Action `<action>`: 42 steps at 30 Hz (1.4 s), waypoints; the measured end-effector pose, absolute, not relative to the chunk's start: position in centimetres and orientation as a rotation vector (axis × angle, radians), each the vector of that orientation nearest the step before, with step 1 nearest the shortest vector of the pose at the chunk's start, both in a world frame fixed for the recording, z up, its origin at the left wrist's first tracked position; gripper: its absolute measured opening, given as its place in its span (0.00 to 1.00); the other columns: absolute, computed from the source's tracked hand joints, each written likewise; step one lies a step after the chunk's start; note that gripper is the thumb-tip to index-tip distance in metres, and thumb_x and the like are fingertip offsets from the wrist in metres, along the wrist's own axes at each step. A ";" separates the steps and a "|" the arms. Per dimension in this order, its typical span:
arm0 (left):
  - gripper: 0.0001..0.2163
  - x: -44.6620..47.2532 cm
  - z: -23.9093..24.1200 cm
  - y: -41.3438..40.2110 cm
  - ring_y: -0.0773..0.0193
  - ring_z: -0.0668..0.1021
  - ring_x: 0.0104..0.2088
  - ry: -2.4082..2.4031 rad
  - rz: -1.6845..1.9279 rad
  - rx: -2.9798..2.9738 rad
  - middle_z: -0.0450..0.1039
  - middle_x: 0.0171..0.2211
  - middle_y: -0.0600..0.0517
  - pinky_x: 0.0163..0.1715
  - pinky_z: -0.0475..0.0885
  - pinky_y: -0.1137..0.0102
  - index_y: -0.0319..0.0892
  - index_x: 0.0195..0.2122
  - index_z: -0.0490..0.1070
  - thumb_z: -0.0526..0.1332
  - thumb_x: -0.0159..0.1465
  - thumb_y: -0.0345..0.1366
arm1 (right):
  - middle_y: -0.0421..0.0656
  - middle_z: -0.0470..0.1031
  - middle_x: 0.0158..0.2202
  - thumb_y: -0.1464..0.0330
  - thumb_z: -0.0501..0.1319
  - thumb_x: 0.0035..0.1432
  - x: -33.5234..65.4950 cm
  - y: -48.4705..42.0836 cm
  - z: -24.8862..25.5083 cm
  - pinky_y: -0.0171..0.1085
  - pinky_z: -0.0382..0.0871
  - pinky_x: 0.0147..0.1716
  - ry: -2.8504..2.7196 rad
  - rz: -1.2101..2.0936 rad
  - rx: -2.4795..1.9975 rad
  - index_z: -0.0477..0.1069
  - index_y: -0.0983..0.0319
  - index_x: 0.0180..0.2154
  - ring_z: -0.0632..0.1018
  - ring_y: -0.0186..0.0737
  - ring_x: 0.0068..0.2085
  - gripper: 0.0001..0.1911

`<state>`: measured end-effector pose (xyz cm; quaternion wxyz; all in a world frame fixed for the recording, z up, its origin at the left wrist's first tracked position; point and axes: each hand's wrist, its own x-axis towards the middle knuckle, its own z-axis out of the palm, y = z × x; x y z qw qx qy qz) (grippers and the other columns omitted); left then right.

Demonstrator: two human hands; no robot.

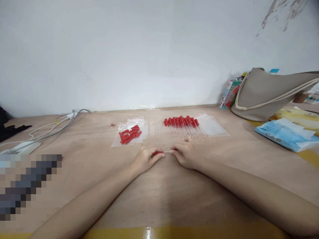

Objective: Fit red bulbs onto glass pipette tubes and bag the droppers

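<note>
My left hand (pixel 147 159) pinches a small red rubber bulb (pixel 158 153) just above the wooden table. My right hand (pixel 185 154) pinches the thin clear glass tube (pixel 166 152) that meets the bulb, so both hands hold one dropper between them. Behind my hands lies a clear bag with several loose red bulbs (pixel 129 134). To its right is a row of bare clear tubes (pixel 155 129), then a row of droppers with red bulbs fitted (pixel 181 122).
A clear plastic bag (pixel 213 126) lies right of the droppers. A beige tote bag (pixel 264 94) and a blue packet (pixel 286 132) sit at the right. White cables and a power strip (pixel 22 146) lie at the left, near a pixelated patch.
</note>
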<state>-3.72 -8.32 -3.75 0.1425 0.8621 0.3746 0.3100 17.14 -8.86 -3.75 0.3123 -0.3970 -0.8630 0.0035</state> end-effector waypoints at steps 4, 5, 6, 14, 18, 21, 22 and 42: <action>0.07 -3.5 -3.9 -8.4 0.67 0.76 0.30 1.078 0.927 2.473 0.75 0.30 0.53 0.32 0.70 0.74 0.41 0.34 0.72 0.59 0.60 0.38 | 0.40 0.74 0.28 0.68 0.50 0.59 16.8 -8.8 -3.9 0.38 0.49 0.34 -2.299 0.012 -1.054 0.67 0.62 0.29 0.68 0.32 0.27 0.11; 0.07 -3.4 -3.9 -8.5 0.68 0.76 0.30 1.081 0.940 2.466 0.75 0.30 0.53 0.32 0.70 0.74 0.41 0.34 0.72 0.59 0.60 0.38 | 0.40 0.74 0.27 0.67 0.50 0.60 16.7 -8.8 -4.0 0.38 0.49 0.34 -2.302 0.026 -1.060 0.67 0.62 0.29 0.68 0.32 0.26 0.11; 0.07 -3.3 -3.9 -8.5 0.68 0.76 0.29 1.086 0.951 2.458 0.75 0.30 0.53 0.31 0.70 0.74 0.41 0.34 0.72 0.59 0.60 0.38 | 0.41 0.74 0.27 0.67 0.49 0.60 16.7 -8.8 -4.0 0.38 0.49 0.34 -2.303 0.041 -1.069 0.67 0.63 0.28 0.68 0.32 0.26 0.12; 0.09 -3.4 -3.9 -8.4 0.67 0.76 0.27 1.125 1.030 2.394 0.77 0.29 0.53 0.29 0.70 0.74 0.41 0.34 0.73 0.60 0.58 0.41 | 0.39 0.71 0.22 0.66 0.46 0.62 16.1 -8.6 -3.8 0.37 0.50 0.34 -2.354 0.116 -1.160 0.64 0.62 0.25 0.66 0.32 0.23 0.16; 0.10 -3.8 -3.9 -8.1 0.68 0.76 0.25 1.173 1.063 2.410 0.77 0.29 0.54 0.27 0.70 0.75 0.42 0.33 0.73 0.61 0.57 0.42 | 0.40 0.73 0.27 0.66 0.47 0.63 16.5 -8.4 -3.7 0.37 0.50 0.34 -2.308 0.078 -1.081 0.64 0.62 0.29 0.69 0.33 0.27 0.13; 0.08 -4.0 -3.7 -8.1 0.69 0.75 0.25 1.137 1.024 2.464 0.77 0.28 0.55 0.27 0.69 0.75 0.42 0.33 0.74 0.61 0.58 0.41 | 0.41 0.74 0.28 0.66 0.48 0.62 17.0 -8.1 -3.7 0.38 0.50 0.34 -2.339 -0.028 -0.982 0.64 0.62 0.29 0.70 0.34 0.28 0.12; 0.08 -3.9 -3.6 -8.2 0.69 0.75 0.25 1.124 1.012 2.468 0.77 0.28 0.55 0.27 0.69 0.75 0.42 0.33 0.74 0.60 0.59 0.40 | 0.41 0.74 0.28 0.65 0.48 0.62 17.2 -8.0 -3.7 0.38 0.50 0.34 -2.345 -0.066 -0.950 0.64 0.62 0.29 0.69 0.34 0.27 0.13; 0.07 -3.9 -3.3 -8.4 0.66 0.77 0.29 1.120 1.020 2.363 0.78 0.31 0.52 0.31 0.72 0.73 0.41 0.36 0.74 0.61 0.58 0.37 | 0.42 0.71 0.29 0.68 0.51 0.59 18.3 -8.0 -3.8 0.37 0.56 0.34 -2.290 0.078 -0.878 0.69 0.61 0.32 0.69 0.35 0.30 0.09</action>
